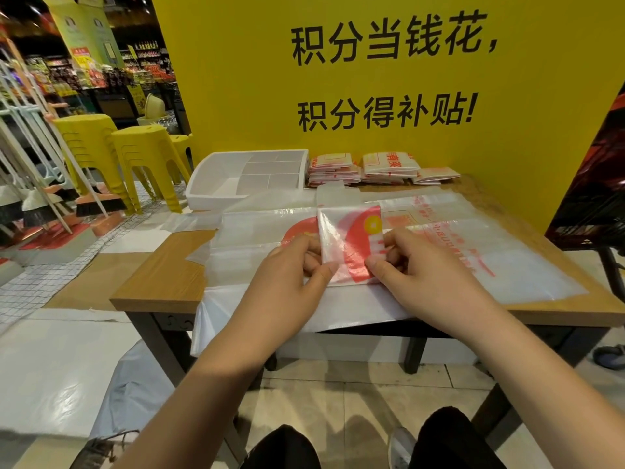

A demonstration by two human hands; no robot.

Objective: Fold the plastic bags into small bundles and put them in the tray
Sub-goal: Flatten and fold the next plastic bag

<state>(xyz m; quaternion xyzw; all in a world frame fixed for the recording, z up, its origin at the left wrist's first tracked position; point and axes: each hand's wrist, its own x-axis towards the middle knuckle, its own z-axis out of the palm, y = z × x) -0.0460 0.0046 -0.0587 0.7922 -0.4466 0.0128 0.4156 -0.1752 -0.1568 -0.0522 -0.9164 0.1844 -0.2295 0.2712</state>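
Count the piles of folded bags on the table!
3, along the table's far edge: left pile beside the tray, middle pile, and a lower right pile. Bags underneath may be hidden.

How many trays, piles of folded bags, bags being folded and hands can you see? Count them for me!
White tray: 1
Piles of folded bags: 3 (left pile, middle pile, right pile)
Half-folded bag: 1
Hands: 2 (left hand, right hand), both pinching the half-folded bag
Total: 7
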